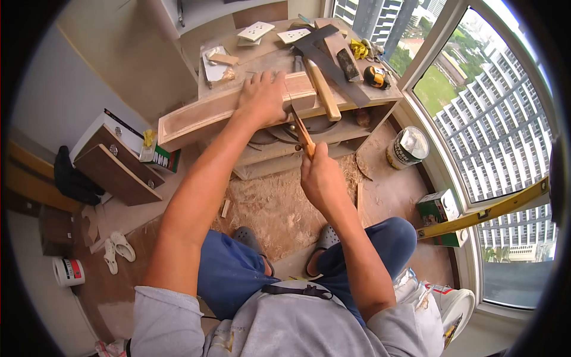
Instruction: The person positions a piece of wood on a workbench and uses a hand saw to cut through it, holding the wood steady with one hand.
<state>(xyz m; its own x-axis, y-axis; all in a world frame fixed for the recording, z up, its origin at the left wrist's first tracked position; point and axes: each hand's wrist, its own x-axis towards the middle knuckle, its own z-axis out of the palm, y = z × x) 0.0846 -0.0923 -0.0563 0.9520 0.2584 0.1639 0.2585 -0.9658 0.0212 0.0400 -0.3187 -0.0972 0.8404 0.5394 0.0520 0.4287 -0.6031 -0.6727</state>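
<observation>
A long wooden piece with moulded edges (199,119) lies slantwise over the front of the wooden bench (262,59). My left hand (263,98) presses on its top, fingers wrapped over it near the right end. In my right hand (321,172), closed round its wooden handle, is a saw (302,132) whose blade meets the front edge of the piece just right of my left hand. A thin line crosses the piece at the blade. Beside the piece's right end lies a hammer-like tool with a pale wooden handle (323,89).
On the bench are a dark flat strip (333,62), a tape measure (376,76), white socket plates (256,32) and yellow gloves (359,49). A paint tin (408,146) and a yellow spirit level (485,211) are at the right. Shavings (267,202) cover the floor.
</observation>
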